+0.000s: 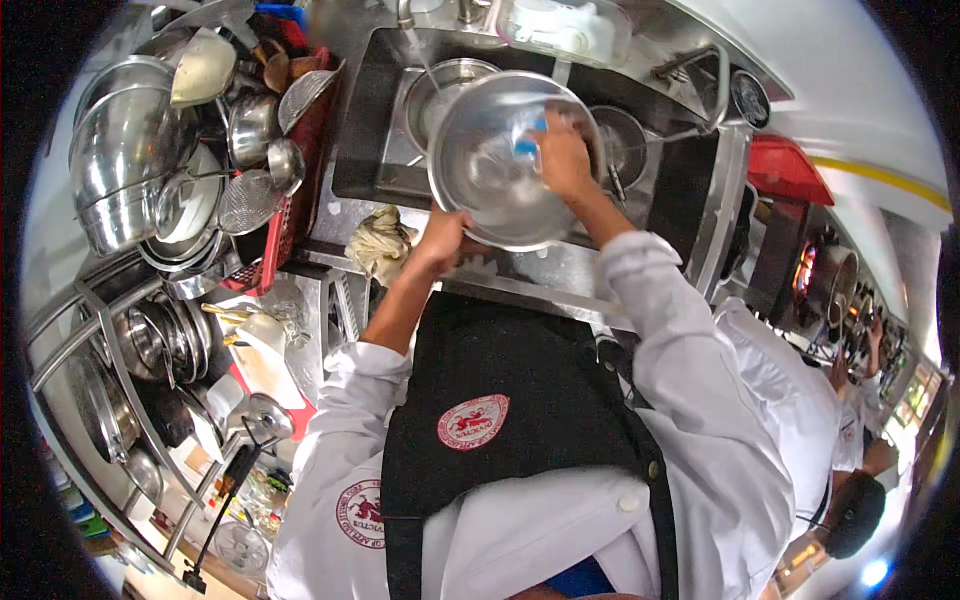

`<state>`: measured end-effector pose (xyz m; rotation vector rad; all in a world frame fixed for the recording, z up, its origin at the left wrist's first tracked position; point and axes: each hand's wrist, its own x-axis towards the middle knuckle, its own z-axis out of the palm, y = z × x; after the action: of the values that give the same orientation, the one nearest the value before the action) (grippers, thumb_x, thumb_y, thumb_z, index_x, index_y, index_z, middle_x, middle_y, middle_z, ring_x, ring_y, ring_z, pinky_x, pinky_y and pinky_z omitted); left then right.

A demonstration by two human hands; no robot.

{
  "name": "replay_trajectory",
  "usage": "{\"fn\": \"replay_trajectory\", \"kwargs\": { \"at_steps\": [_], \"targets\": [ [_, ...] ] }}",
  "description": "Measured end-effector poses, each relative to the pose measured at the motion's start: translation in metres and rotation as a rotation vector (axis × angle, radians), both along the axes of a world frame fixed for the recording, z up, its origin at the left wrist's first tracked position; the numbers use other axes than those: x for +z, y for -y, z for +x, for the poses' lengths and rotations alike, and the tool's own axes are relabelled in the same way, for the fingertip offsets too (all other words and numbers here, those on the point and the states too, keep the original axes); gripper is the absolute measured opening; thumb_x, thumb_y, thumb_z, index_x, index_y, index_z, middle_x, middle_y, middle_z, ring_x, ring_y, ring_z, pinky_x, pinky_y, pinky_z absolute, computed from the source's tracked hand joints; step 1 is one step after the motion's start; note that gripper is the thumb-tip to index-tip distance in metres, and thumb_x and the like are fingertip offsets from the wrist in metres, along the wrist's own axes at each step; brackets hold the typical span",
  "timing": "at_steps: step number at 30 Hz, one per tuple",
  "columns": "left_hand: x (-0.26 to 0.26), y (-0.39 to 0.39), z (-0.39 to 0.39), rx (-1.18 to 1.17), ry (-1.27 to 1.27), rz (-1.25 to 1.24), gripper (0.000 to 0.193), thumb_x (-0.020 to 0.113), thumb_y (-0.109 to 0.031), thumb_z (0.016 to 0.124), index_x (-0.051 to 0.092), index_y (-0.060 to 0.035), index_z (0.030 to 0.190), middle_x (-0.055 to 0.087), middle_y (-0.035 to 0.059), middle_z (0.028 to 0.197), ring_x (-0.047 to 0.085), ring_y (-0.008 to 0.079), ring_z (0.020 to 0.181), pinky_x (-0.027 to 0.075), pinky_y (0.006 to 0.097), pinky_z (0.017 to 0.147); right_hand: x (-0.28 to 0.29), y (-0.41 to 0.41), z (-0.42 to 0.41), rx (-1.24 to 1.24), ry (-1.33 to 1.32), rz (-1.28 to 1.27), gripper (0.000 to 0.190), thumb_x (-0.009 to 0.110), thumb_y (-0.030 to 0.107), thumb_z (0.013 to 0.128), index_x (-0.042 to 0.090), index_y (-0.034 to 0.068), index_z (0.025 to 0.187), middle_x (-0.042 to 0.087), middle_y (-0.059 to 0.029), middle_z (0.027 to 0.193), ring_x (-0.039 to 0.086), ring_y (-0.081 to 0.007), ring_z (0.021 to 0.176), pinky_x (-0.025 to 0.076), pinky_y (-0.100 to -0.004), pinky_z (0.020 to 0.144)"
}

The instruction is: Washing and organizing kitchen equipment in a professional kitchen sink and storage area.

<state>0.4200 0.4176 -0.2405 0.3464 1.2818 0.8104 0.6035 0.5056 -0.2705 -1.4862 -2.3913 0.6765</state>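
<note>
A large stainless steel mixing bowl (495, 202) is tilted over the sink (360, 142), its inside facing me. My left hand (442, 236) grips its near left rim. Inside the bowl, my right hand (566, 154) presses a blue sponge (529, 141) against the wall; the hand is blurred. Water runs from the faucet (406, 19) into a steel pot (420, 105) that the bowl partly covers. Right of the bowl, a round pan or strainer (626, 142) lies in the sink, partly hidden. A crumpled cloth (381, 241) sits on the sink's front ledge beside my left hand.
A red plastic basket (311, 161) at left is piled with steel bowls (124, 165), ladles and strainers (251, 201). Behind the sink stands a clear plastic tub (566, 30). At right are a red tray (787, 169), a fire (806, 262) and several people in white (787, 390).
</note>
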Motion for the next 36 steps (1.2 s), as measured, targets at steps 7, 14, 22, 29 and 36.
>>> {"fn": "replay_trajectory", "kwargs": {
  "at_steps": [7, 14, 22, 29, 36],
  "targets": [
    [0.008, 0.011, 0.023, 0.048, -0.158, 0.052, 0.037, 0.053, -0.008, 0.086, 0.051, 0.0161, 0.114, 0.065, 0.0270, 0.106, 0.073, 0.0373, 0.076, 0.061, 0.0351, 0.050, 0.014, 0.006, 0.011, 0.077, -0.186, 0.120, 0.038, 0.073, 0.015, 0.077, 0.067, 0.008, 0.114, 0.064, -0.0225, 0.106, 0.064, -0.0421, 0.100, 0.051, -0.0474, 0.088],
    [0.021, 0.006, 0.029, -0.151, -0.243, -0.009, 0.029, 0.052, -0.007, 0.088, 0.055, 0.0130, 0.108, 0.068, 0.0260, 0.101, 0.072, 0.0339, 0.064, 0.043, 0.0291, 0.032, -0.005, 0.026, 0.047, 0.036, -0.402, 0.320, 0.026, 0.067, 0.016, 0.083, 0.069, 0.013, 0.109, 0.063, -0.0215, 0.105, 0.069, -0.0394, 0.093, 0.056, -0.0489, 0.075],
    [-0.008, -0.011, 0.058, -0.080, -0.050, 0.014, 0.047, 0.051, -0.028, 0.102, 0.051, 0.0156, 0.119, 0.066, 0.0261, 0.106, 0.072, 0.0400, 0.086, 0.067, 0.0526, 0.069, 0.034, 0.041, 0.044, -0.149, -0.230, -0.423, 0.046, 0.063, 0.034, 0.092, 0.064, 0.006, 0.128, 0.059, -0.0211, 0.131, 0.062, -0.0437, 0.113, 0.051, -0.0504, 0.092],
    [0.002, -0.110, -0.032, -0.634, -0.291, -0.174, 0.047, 0.048, -0.031, 0.100, 0.052, 0.0079, 0.127, 0.070, 0.0204, 0.105, 0.074, 0.0332, 0.085, 0.065, 0.0440, 0.062, -0.006, 0.080, 0.113, 0.433, 0.059, 0.056, 0.040, 0.074, 0.019, 0.069, 0.064, 0.005, 0.106, 0.063, -0.0186, 0.104, 0.065, -0.0393, 0.094, 0.052, -0.0530, 0.079],
    [-0.021, -0.051, 0.066, 0.022, -0.201, -0.115, 0.042, 0.055, -0.025, 0.094, 0.057, 0.0010, 0.127, 0.067, 0.0196, 0.109, 0.071, 0.0299, 0.087, 0.059, 0.0460, 0.067, 0.055, 0.084, 0.088, 0.058, -0.286, 0.046, 0.046, 0.068, 0.013, 0.074, 0.066, 0.009, 0.120, 0.058, -0.0213, 0.136, 0.065, -0.0405, 0.103, 0.054, -0.0486, 0.083]
  ]
}}
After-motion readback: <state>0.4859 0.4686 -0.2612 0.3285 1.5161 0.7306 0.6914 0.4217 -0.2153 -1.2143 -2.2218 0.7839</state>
